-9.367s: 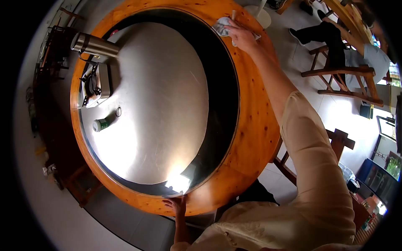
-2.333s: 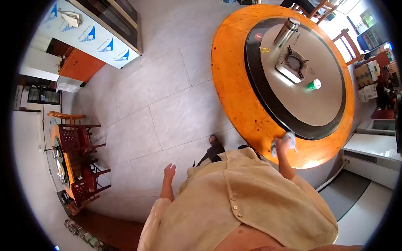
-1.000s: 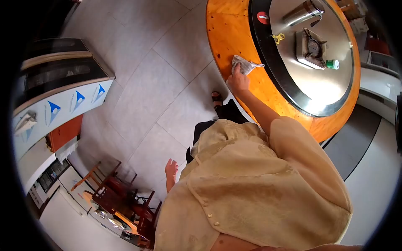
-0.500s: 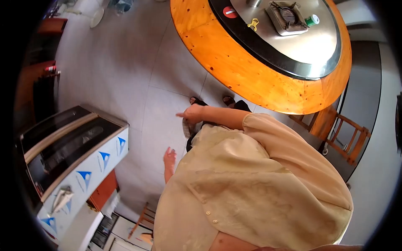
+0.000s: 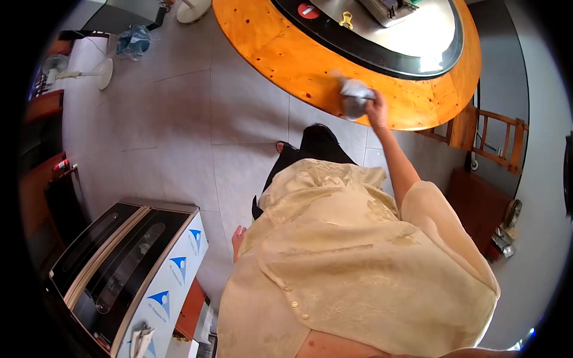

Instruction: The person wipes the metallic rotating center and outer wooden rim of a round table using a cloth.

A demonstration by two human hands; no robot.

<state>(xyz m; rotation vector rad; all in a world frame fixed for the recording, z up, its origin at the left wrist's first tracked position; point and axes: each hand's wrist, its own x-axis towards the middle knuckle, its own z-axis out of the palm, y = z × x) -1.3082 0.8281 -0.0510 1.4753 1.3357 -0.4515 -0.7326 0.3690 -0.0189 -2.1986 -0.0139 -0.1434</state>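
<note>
Right-hand grip (image 5: 376,108) is closed and loaded; left-hand grip (image 5: 237,241), half hidden by shirt (image 5: 358,238), can't tell. Round table (image 5: 418,101) ahead carries stove (image 5: 389,13), cropped at top. Grey cloth (image 5: 356,98) in right hand, blurred, overlaps its near edge; small yellow piece (image 5: 345,21) lies near stove.

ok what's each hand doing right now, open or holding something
Left hand: partly hidden by the shirt; cannot tell.
Right hand: closed, holding a grey cloth.
</note>
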